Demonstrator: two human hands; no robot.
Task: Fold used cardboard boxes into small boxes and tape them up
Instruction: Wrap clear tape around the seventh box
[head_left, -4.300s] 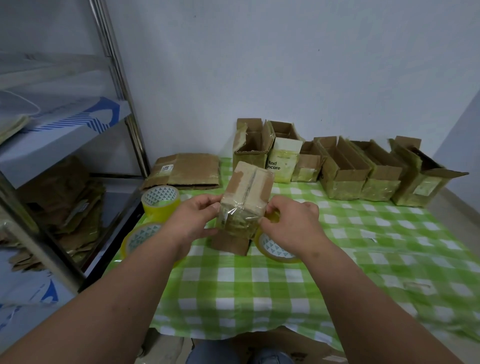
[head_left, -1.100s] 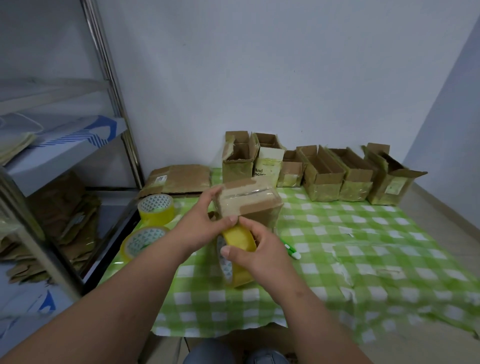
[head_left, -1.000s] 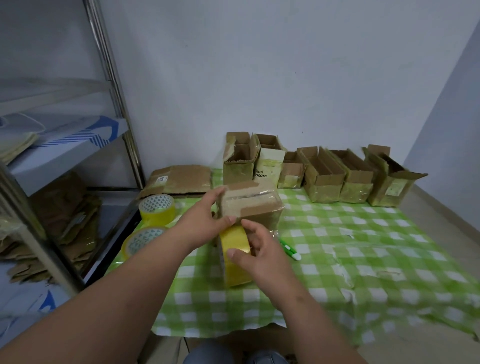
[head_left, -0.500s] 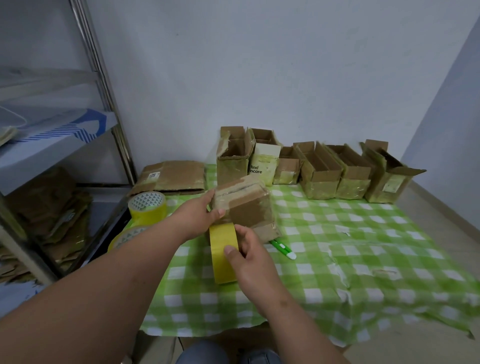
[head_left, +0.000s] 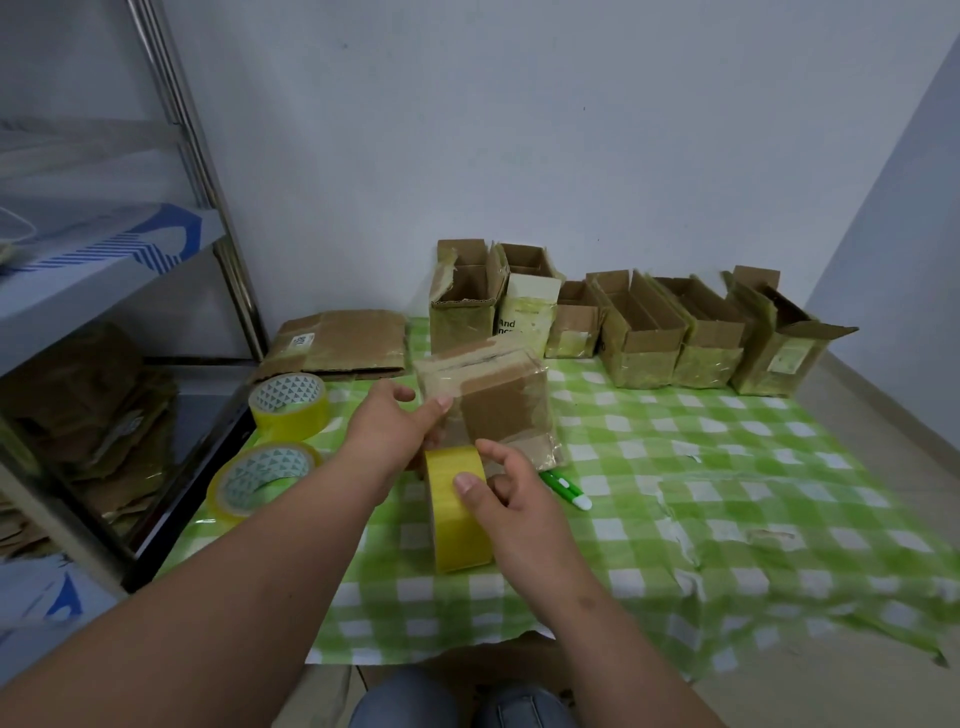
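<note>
The left hand (head_left: 387, 426) gripped a small taped brown cardboard box (head_left: 493, 402); the right hand (head_left: 511, 501) gripped a yellow tape roll (head_left: 457, 512) near the green-checked table's (head_left: 727, 519) front edge.

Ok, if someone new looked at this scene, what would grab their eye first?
Probably the small taped cardboard box held up mid-table by the left hand, with the right hand gripping a yellow tape roll just below it. Then the row of open boxes along the wall.
</note>
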